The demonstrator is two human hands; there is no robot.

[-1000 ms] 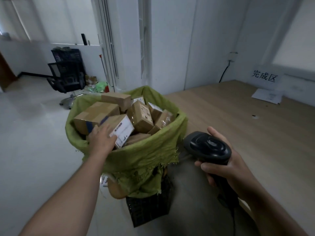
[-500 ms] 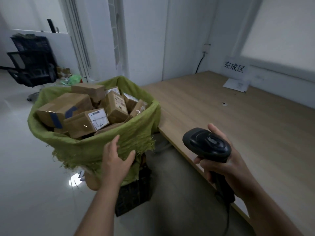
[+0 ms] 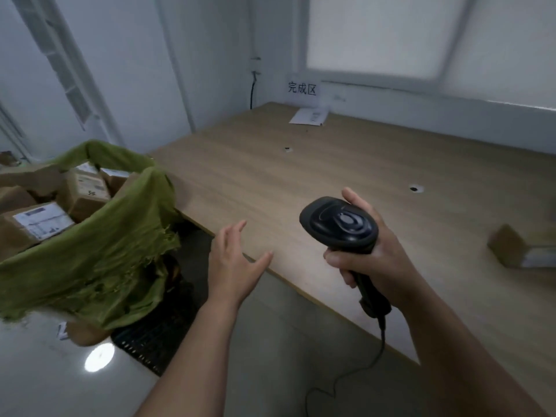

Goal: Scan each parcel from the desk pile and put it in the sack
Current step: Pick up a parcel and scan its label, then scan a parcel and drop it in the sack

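Parcel [image 3: 511, 246] lies on desk [image 3: 301, 176] — scanner [image 3: 340, 225] in right hand [image 3: 382, 263], paper [image 3: 308, 116] beyond.

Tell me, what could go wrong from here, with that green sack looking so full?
1. The sack is filled nearly to its rim with parcels, so the next one may slide off onto the floor.
2. The scanner in the right hand trails a cable below the desk edge; it could snag.
3. The next parcel lies far right, so the empty left hand would probably have to reach across the scanner arm.
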